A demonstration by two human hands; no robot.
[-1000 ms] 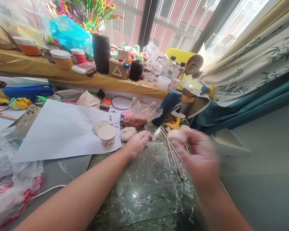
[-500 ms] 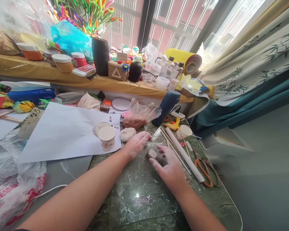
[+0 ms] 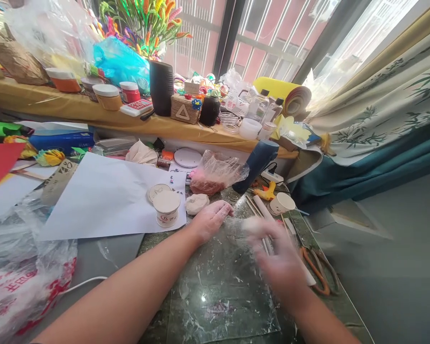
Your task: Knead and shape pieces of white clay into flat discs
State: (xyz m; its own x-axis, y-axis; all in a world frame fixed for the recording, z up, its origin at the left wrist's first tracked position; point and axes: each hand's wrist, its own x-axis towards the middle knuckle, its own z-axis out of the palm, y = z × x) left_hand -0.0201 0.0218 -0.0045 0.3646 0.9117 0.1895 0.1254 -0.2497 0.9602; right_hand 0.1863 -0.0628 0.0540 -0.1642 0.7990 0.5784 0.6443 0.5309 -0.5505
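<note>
My left hand (image 3: 210, 219) lies flat with fingers stretched out on the far edge of a clear plastic sheet (image 3: 222, 291) spread over the green stone tabletop. My right hand (image 3: 277, 260) hovers over the sheet's right side and is smeared by motion; its fingers cannot be made out. A pale lump of clay (image 3: 196, 203) sits just beyond my left hand. A white rolling rod (image 3: 263, 208) and thin wooden sticks lie to the right of my right hand.
A white lidded cup (image 3: 166, 208) stands on white paper (image 3: 100, 196). A plastic bag of pink material (image 3: 215, 177), a dark blue tool (image 3: 256, 162), a paper cup (image 3: 281, 203) and orange scissors (image 3: 317, 270) lie nearby. A cluttered yellow shelf (image 3: 75, 107) runs behind.
My right hand rose from the sheet, where it pressed a small pale piece half a second ago, and now moves blurred to the right. My left hand has stayed put.
</note>
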